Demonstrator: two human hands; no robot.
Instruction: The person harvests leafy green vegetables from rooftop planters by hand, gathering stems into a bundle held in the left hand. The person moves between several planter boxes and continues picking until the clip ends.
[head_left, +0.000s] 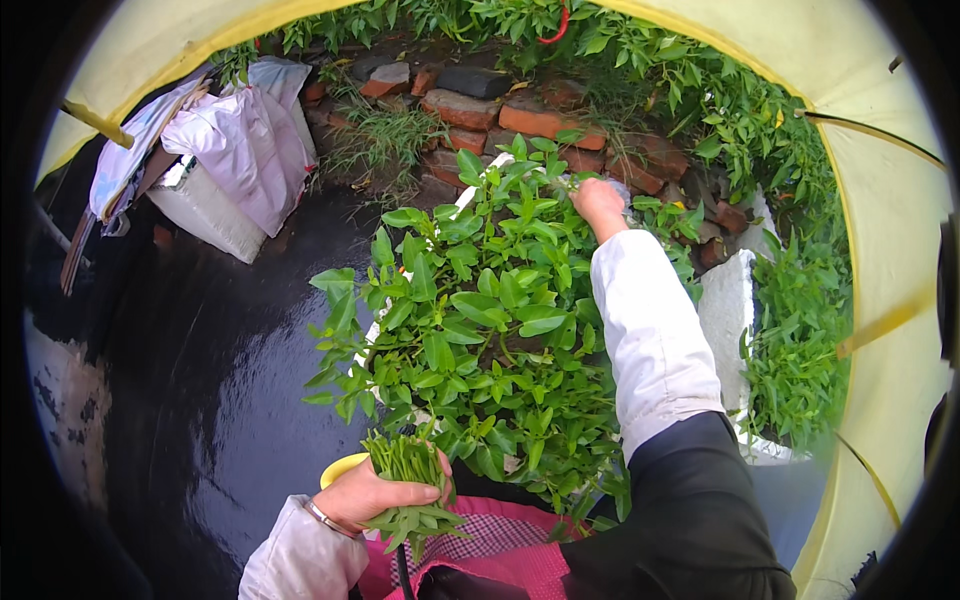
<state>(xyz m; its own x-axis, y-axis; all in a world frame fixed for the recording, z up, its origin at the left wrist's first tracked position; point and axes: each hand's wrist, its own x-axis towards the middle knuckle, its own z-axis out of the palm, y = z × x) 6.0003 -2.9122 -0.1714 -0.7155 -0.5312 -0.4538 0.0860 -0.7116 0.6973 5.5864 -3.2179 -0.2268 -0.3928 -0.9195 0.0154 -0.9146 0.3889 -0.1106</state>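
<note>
My left hand, low in the picture, is closed around a bunch of cut green stems, cut ends up and leaves hanging below the fist. Leafy green plants with long pointed leaves fill a white foam box in front of me. My right hand reaches to the far right part of these plants. Its fingers are bent among the leaves, and whether they grip a stem is hidden. A yellow rounded object, partly covered, is just behind the left hand.
Stacked bricks and grass lie beyond the box. Pepper plants grow behind and to the right. A white foam piece stands at right. Another foam box under pink plastic is at upper left. The dark ground looks wet. A yellow umbrella surrounds the view.
</note>
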